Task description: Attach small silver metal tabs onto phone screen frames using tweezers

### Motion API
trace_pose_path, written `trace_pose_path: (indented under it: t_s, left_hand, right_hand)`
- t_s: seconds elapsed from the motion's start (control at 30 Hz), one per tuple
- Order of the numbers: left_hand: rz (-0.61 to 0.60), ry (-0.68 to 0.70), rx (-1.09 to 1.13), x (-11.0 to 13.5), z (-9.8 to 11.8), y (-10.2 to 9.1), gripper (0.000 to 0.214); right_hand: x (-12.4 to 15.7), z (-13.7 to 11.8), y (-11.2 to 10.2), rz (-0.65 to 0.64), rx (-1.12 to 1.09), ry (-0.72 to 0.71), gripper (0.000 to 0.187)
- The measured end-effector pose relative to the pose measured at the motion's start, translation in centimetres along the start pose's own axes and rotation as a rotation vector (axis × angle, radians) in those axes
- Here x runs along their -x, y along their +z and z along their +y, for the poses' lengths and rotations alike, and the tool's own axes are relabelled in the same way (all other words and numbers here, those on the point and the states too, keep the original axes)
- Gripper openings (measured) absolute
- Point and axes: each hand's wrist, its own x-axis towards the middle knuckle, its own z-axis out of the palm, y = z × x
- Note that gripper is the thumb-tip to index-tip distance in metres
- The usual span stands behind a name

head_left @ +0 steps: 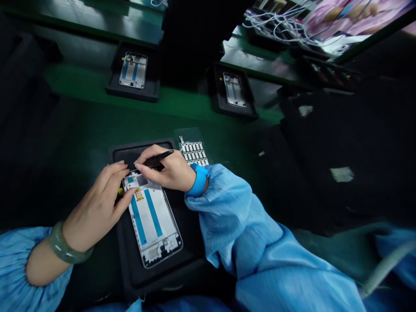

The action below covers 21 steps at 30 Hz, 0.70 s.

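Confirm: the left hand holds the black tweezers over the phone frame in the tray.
Wrong hand: the head view shows the right hand holding the black tweezers, not the left, over the phone frame in the tray.

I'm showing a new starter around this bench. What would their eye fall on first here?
The bright blue sleeves fill the bottom of the view. At the centre, the right hand holds black tweezers over a phone frame lying in a black tray, with the left hand on the frame's top edge. Farther up the green bench lie a second frame and a third.
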Motion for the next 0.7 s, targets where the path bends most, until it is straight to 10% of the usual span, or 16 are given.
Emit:
trace_pose_path:
  t_s: [0.4, 0.7]
  left_hand:
    - [-0.002, 0.005, 0.016, -0.05, -0.01, -0.01, 0.034]
    - [0.008, 0.013, 0.019, 0.06, -0.27, 0.21, 0.034]
  right_hand:
    - [-0.64, -0.02, -0.47, -0.151, -0.027, -0.065, 0.011]
    - [-0.18, 0.22, -0.22, -0.026, -0.080, 0.031, 0.013]
